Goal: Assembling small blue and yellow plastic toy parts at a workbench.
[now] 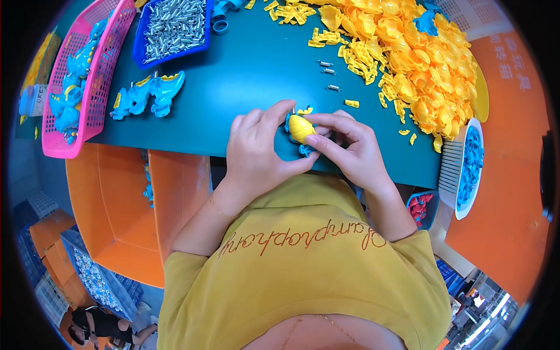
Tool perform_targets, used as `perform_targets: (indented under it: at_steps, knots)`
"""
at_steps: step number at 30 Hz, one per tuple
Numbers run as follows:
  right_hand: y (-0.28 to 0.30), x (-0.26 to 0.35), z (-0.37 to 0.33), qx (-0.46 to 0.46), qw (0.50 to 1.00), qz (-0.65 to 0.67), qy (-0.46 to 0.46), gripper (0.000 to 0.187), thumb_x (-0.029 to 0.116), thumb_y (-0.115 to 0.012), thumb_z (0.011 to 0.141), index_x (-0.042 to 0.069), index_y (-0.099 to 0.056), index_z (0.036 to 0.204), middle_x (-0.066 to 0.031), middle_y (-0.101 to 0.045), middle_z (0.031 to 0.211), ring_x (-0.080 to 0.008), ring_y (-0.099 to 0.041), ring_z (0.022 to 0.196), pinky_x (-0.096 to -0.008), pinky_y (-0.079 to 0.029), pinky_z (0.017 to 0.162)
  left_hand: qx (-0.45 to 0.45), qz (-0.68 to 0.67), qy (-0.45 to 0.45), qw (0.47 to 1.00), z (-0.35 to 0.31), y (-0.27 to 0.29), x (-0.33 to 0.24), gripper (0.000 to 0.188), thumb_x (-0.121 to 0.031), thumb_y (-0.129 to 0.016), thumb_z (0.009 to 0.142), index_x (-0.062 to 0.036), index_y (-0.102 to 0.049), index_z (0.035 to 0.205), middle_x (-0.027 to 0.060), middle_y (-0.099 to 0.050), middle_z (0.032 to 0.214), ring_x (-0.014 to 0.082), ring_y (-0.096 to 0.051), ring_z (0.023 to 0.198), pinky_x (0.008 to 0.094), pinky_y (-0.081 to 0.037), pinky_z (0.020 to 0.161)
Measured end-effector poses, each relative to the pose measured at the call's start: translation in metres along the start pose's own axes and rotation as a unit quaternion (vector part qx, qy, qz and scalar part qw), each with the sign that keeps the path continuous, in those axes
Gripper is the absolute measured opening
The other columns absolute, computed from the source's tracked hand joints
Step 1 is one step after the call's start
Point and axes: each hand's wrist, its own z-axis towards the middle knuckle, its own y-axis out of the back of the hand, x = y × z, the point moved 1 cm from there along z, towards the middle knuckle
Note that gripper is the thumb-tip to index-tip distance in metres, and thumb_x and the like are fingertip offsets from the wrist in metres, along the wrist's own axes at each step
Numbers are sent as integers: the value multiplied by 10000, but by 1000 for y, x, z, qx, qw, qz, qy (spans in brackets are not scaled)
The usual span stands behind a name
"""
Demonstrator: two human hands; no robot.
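Close to the table's near edge, both hands grip one small plastic toy part. It has a ridged, rounded yellow shell point(301, 128) set against a blue piece point(304, 150), which the fingers partly hide. My left hand point(254, 142) wraps round its left side, with the index fingertip at the top and the thumb below. Against the yellow shell press the thumb and index finger of my right hand point(354, 147). A small yellow piece point(305, 110) shows just beyond the toy part. Farther off lie a few metal springs point(332, 88) and a loose yellow strip point(352, 104).
A large heap of yellow shells point(402, 46) covers the table's far right. Blue-and-yellow toy parts point(149, 96) lie left, near a blue tray of metal springs point(175, 29) and a pink basket point(96, 81). A white basket point(452, 166) holds blue pieces; an orange bin point(122, 204) stands below.
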Motion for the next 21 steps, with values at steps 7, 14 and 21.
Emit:
perform_targets:
  at_steps: [7,14,21]
  knots:
    - [-6,0,-1,-5,990,112,-82,333,102,-788,936,2,-727,1248,-11,-716,1021,-48,-615,876,-200,-470,740,-11,3,-5,1000,1,-2,1,781,-321,-924,635,-92,-609,1312,31,-681,1023,210,-621,849,375,-452,779]
    - [-3,6,-3,-15,997,-75,34,294,103,-813,896,35,-769,1178,-90,-746,953,-122,-642,807,-271,-524,772,3,3,0,1000,-2,-1,2,784,-304,-911,629,-115,-606,1326,16,-658,985,207,-611,825,370,-445,763]
    - [-15,2,-7,-53,998,1,-21,244,83,-823,883,40,-773,1118,-69,-757,957,-87,-638,759,-261,-515,689,9,7,-21,1000,-3,-3,3,790,-286,-901,626,-118,-604,1338,18,-638,934,203,-607,804,369,-443,755]
